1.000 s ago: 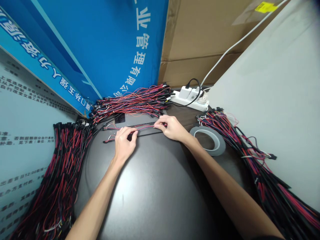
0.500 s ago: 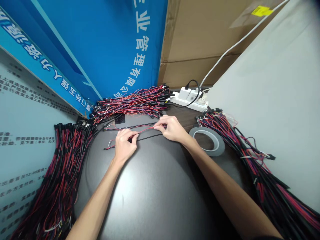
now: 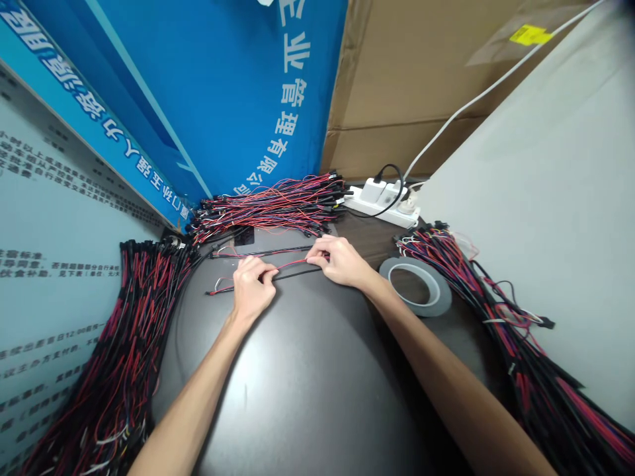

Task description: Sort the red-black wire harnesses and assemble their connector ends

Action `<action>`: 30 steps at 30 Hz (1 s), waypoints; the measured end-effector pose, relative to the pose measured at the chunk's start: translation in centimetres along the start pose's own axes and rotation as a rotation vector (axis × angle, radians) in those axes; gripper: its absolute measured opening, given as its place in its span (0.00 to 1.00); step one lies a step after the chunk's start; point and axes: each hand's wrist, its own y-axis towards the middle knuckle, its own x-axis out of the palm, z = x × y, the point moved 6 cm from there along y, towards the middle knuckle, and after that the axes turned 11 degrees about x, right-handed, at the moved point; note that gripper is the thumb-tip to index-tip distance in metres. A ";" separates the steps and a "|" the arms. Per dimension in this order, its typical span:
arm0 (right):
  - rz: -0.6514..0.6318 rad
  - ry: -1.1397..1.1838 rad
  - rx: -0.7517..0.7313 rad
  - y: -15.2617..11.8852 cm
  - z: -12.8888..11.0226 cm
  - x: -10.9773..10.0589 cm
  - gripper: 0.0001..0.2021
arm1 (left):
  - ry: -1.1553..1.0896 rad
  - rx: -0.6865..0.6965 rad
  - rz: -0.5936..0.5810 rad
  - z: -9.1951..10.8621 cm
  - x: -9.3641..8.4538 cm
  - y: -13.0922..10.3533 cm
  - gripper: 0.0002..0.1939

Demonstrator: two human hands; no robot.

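Between my two hands runs a thin red wire, part of a cable whose connector end lies on the dark table to the left. My left hand pinches the wire between thumb and fingertips. Further right, my right hand is closed on the same wire with a pinch. A black cable lies just below the red stretch and passes behind both hands. Another red and black cable rests behind them, roughly parallel. The fingertips hide the wire's gripped spots.
Wire harness bundles lie at the back, along the left and along the right. A roll of grey tape sits by my right forearm. Behind it is a white power strip with plugs. Blue and brown cardboard stands at the back.
The camera view has shifted slightly, so the surroundings appear a little further right. Both hands keep their pinch on the wire, nearly in the same place.
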 end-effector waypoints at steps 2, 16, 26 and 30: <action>-0.045 -0.002 0.034 0.0 0.4 -0.1 0.06 | -0.004 -0.007 -0.044 0.1 0.1 0.1 0.09; -0.348 0.158 0.135 -0.3 0.6 -1.0 0.14 | 0.090 0.036 -0.601 3.9 1.7 0.2 0.13; -0.032 0.166 0.246 -0.2 2.1 -5.1 0.26 | 0.542 -0.003 -0.273 4.5 -11.3 3.7 0.10; -0.114 0.164 0.233 -0.2 2.3 -4.1 0.26 | 0.702 -0.325 -0.116 2.5 -19.4 2.1 0.05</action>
